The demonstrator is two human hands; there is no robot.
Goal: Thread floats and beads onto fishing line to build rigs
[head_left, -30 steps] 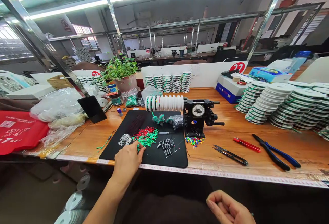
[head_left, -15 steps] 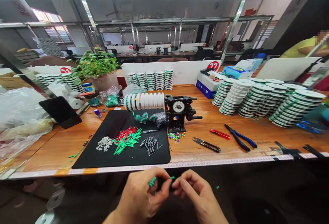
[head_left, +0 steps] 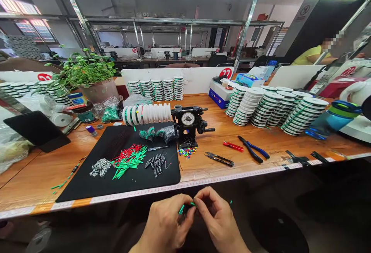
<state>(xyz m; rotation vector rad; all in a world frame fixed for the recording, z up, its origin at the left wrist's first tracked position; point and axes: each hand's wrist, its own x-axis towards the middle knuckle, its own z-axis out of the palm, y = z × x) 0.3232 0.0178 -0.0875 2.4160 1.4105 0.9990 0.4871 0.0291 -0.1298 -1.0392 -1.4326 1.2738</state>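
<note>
Both of my hands are together in front of the table's edge. My left hand (head_left: 171, 220) is closed, its curled fingers around several small green tube pieces (head_left: 181, 209). Another green piece (head_left: 192, 203) shows at its fingertips, where the two hands meet. My right hand (head_left: 218, 218) pinches thumb against fingers right beside that piece; what lies in the pinch is too small to make out. A tiny green bit (head_left: 231, 202) shows just right of the right hand, against the dark floor.
On the black mat (head_left: 87, 189) lie green tubes (head_left: 130, 164), red pieces (head_left: 129, 153), metal rings (head_left: 100, 167) and black swivel-like parts (head_left: 156, 164). Behind stands a hand-crank winder (head_left: 188, 123) with white spools (head_left: 153, 113). Snips (head_left: 219, 159), pliers (head_left: 252, 148) and stacked spools (head_left: 269, 108) are rightward.
The view has turned to the right, so the table things sit further left. My right fingertips have come in against the left ones at the green piece.
</note>
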